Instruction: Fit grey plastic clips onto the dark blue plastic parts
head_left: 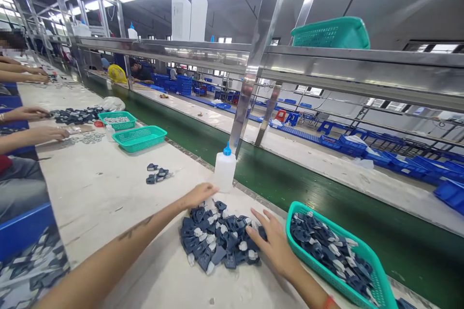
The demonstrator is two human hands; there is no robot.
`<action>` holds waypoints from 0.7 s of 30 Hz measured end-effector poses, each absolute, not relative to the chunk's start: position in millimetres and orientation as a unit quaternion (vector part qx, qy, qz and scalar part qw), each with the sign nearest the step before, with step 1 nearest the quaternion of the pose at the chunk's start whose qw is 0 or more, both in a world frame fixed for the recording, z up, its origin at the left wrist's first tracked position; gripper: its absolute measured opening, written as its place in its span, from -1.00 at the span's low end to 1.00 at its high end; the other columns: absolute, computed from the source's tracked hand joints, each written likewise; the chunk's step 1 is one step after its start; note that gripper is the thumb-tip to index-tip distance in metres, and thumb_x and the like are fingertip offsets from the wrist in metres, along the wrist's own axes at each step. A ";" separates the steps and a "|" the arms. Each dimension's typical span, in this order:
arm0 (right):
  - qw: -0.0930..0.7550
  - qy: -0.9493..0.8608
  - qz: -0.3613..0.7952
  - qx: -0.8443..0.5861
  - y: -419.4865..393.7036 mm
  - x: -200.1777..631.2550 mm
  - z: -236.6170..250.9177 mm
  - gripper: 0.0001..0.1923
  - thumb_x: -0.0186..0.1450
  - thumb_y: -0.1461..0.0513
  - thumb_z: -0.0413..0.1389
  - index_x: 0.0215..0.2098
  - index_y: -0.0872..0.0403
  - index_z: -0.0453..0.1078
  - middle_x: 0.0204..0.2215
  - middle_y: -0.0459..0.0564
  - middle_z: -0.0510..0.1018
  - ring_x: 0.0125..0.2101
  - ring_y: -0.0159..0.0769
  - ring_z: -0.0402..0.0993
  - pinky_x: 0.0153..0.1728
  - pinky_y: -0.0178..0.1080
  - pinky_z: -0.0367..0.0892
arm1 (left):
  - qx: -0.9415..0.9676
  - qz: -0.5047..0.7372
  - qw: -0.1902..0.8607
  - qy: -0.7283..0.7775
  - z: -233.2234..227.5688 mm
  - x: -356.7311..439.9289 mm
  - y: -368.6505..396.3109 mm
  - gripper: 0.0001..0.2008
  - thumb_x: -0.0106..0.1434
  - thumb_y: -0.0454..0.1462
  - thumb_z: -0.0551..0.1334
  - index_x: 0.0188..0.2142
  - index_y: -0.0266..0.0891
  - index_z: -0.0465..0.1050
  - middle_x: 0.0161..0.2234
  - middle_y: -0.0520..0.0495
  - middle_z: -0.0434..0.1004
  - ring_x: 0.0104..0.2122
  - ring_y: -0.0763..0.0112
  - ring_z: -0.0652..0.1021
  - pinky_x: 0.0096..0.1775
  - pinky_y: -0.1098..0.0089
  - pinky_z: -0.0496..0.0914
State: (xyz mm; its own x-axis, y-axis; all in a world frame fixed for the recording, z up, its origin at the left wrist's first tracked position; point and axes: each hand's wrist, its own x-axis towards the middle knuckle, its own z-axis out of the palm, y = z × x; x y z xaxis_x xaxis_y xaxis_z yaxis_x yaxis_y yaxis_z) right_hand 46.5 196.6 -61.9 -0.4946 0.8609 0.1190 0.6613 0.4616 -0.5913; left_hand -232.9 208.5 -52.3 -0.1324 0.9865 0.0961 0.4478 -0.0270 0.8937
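A pile of small dark-blue plastic parts with white pieces [221, 239] lies on the table in front of me. At its far left edge is my left hand [199, 196], its fingers stretched out to the right, close to the base of a white squeeze bottle with a blue cap [224, 171]. I see nothing held in it. My right hand [272, 241] reaches over the pile's right side with fingers spread, its fingertips at the parts. Just right of that hand stands a green basket [380, 270] filled with the same kind of parts.
Several loose dark parts [157, 174] lie left of the bottle. Beyond them are a green basket [139, 146] and another with small pale pieces [125, 125]. A co-worker's hands [54, 134] are at the left. A metal post [250, 72] and shelf rise behind the bottle, along a green strip [268, 178].
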 end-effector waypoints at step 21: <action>0.223 -0.866 0.224 -0.388 130.7 66.1 -40.8 -0.46 0.26 -0.08 -0.07 0.11 -0.03 0.25 0.17 0.10 0.23 0.19 -0.06 0.10 0.13 0.09 0.12 | 0.737 0.288 0.171 0.587 -40.1 -218.1 85.9 -0.71 0.30 -0.17 0.07 -0.02 -0.12 0.35 0.08 -0.15 0.37 0.14 0.10 0.29 0.13 -0.09 0.13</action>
State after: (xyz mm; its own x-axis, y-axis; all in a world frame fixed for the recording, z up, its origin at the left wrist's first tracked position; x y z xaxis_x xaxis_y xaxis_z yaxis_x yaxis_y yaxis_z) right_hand 66.1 130.7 -40.8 -0.5999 0.7713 0.2126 0.5718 0.5992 -0.5603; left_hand -218.1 85.9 -40.1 0.1449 0.9639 0.2235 0.7676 -0.2520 0.5893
